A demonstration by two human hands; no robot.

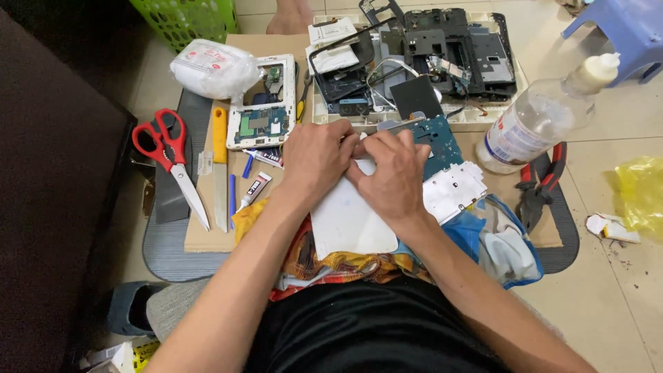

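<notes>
Both hands, left hand (pixel 316 160) and right hand (pixel 394 174), press together on the smooth white rounded back cover (pixel 349 222) beside red-handled scissors (pixel 168 155).

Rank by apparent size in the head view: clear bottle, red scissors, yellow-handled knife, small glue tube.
1. Clear bottle, largest.
2. Red scissors and yellow-handled knife: similar length, too close to rank.
3. Small glue tube, smallest.

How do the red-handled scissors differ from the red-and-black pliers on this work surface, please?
The scissors lie on the left beside the yellow-handled knife; the pliers lie on the right by the clear bottle. The scissors have round red loops and long pale blades; the pliers have long handles and dark jaws. Neither is touched by the hands.
</notes>
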